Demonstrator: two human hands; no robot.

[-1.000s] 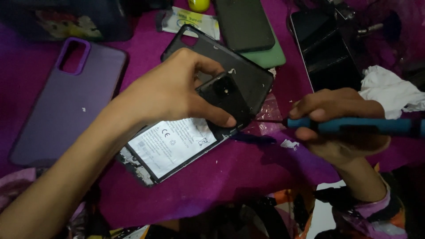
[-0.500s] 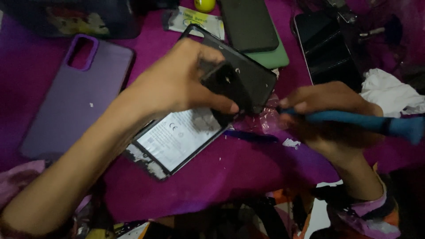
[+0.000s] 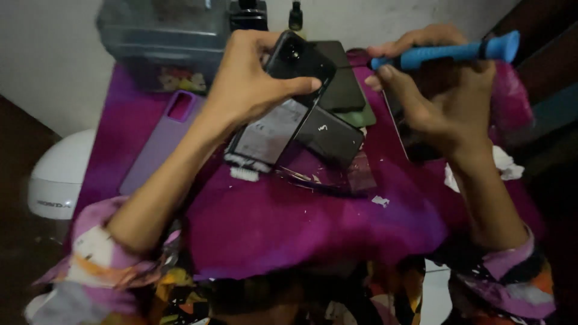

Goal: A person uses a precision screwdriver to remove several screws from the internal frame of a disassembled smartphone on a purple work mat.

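Note:
My left hand (image 3: 253, 84) is shut on an opened black phone (image 3: 271, 129), lifted off the cloth and tilted, its battery label facing me and its camera end under my fingers. My right hand (image 3: 433, 102) grips a blue-handled screwdriver (image 3: 445, 53); its thin metal shaft points left at the phone's top edge. A black back cover (image 3: 330, 138) lies on the purple cloth (image 3: 301, 222) just below the raised phone, with bits of clear film beside it.
A purple phone case (image 3: 159, 141) lies at the left of the cloth. Another dark phone (image 3: 343, 84) rests on a green one behind. A grey box (image 3: 162, 42) and small bottle (image 3: 295, 15) stand at the back. White helmet (image 3: 60, 174) left, white tissue (image 3: 506, 168) right.
My left hand has lifted the phone off the cloth and tilted it up. The right hand with the screwdriver rose along with it. The view has tipped upward.

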